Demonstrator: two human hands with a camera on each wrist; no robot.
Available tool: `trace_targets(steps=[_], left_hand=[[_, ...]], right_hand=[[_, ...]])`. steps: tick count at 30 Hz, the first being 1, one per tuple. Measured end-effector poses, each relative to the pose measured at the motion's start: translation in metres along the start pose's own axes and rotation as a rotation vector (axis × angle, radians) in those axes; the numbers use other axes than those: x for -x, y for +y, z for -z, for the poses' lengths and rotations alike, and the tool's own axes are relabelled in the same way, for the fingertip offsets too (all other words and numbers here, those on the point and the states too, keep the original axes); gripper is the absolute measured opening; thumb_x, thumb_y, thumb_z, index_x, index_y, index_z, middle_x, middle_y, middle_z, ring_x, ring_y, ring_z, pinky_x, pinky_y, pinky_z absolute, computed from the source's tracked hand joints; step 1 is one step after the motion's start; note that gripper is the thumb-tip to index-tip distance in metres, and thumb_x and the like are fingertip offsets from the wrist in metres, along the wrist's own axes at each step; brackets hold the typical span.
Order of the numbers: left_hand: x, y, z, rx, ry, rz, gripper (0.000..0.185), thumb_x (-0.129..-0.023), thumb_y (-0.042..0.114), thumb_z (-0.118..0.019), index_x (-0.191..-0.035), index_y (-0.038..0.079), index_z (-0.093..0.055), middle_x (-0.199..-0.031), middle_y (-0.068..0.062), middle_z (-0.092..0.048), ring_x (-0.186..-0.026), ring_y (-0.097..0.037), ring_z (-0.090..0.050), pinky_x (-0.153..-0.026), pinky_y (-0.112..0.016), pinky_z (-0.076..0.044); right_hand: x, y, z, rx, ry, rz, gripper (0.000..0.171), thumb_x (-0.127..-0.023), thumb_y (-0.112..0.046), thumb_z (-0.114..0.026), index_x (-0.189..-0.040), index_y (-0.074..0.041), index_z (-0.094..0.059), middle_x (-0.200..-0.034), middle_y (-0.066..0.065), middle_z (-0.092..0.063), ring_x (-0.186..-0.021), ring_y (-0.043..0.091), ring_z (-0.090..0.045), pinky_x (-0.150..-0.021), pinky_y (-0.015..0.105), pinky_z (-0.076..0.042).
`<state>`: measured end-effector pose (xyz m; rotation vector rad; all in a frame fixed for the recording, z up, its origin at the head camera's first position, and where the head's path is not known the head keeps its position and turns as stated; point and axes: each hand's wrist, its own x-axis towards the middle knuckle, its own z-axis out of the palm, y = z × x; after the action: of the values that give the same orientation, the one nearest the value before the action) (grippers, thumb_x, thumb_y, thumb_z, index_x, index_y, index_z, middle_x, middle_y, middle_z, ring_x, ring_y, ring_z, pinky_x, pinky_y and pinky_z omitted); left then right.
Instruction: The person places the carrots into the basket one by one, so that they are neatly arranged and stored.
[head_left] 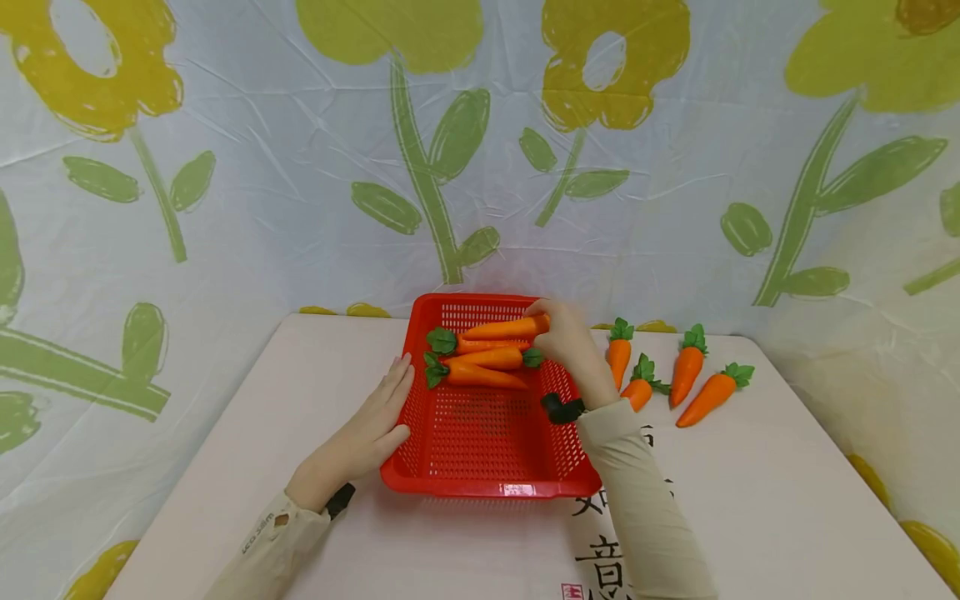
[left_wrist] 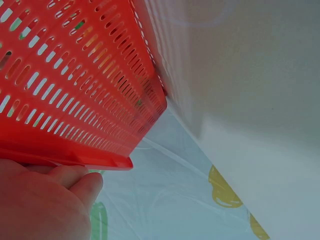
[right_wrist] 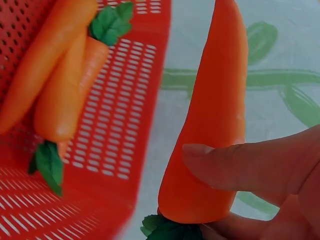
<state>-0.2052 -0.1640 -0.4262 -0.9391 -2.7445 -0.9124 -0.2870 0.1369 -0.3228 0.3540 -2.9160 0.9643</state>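
Observation:
My right hand (head_left: 566,342) pinches an orange carrot (head_left: 504,328) by its thick, leafy end, above the far part of a red plastic basket (head_left: 487,487). In the right wrist view the thumb lies across the held carrot (right_wrist: 212,110), and its green leaves show below. Three other carrots (head_left: 483,377) with green tops lie in the basket's far half, partly overlapping. My left hand (head_left: 367,425) rests against the left rim with its fingers stretched out. From the left wrist, the fingers touch the rim from outside, beside the slotted basket wall (left_wrist: 75,90).
Several more carrots (head_left: 686,375) lie on the pale table (head_left: 750,500) to the right of the basket. Black brush characters (head_left: 603,558) mark the table near the right forearm. A white cloth (head_left: 300,167) with yellow flowers hangs behind the table.

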Motion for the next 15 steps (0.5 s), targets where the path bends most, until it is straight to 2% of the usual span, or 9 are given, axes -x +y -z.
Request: trace_targets(steps=[3,9,15], left_hand=[[0.000,-0.001,-0.001,-0.002,-0.002,0.001,0.073,-0.086,0.008,-0.044,-0.148,-0.004,-0.009,-0.157,-0.015,0.002,-0.143,-0.033,0.002,-0.112,-0.052,-0.010],[0.000,-0.002,-0.003,-0.001,0.001,0.011,0.073,-0.086,0.008,-0.045,-0.149,-0.003,-0.009,-0.157,-0.013,0.003,-0.143,-0.031,0.002,-0.113,-0.051,-0.010],[0.001,0.000,-0.002,0.002,-0.001,0.023,0.073,-0.086,0.010,-0.044,-0.149,-0.003,-0.010,-0.158,-0.011,0.003,-0.144,-0.029,0.003,-0.113,-0.050,-0.010]], right_hand=[[-0.001,-0.001,-0.009,0.024,-0.018,-0.010,0.047,-0.071,0.007,-0.055,-0.116,-0.006,-0.063,-0.117,0.016,-0.060,-0.069,0.024,-0.040,-0.047,0.026,-0.029],[-0.004,-0.002,-0.023,0.073,-0.040,-0.056,0.044,-0.071,0.003,-0.058,-0.113,-0.008,-0.065,-0.107,0.014,-0.061,-0.076,0.025,-0.043,-0.056,0.029,-0.036],[-0.006,-0.002,-0.034,0.097,-0.077,-0.079,0.040,-0.073,0.000,-0.060,-0.112,-0.007,-0.065,-0.095,0.012,-0.060,-0.065,0.021,-0.038,-0.051,0.027,-0.034]])
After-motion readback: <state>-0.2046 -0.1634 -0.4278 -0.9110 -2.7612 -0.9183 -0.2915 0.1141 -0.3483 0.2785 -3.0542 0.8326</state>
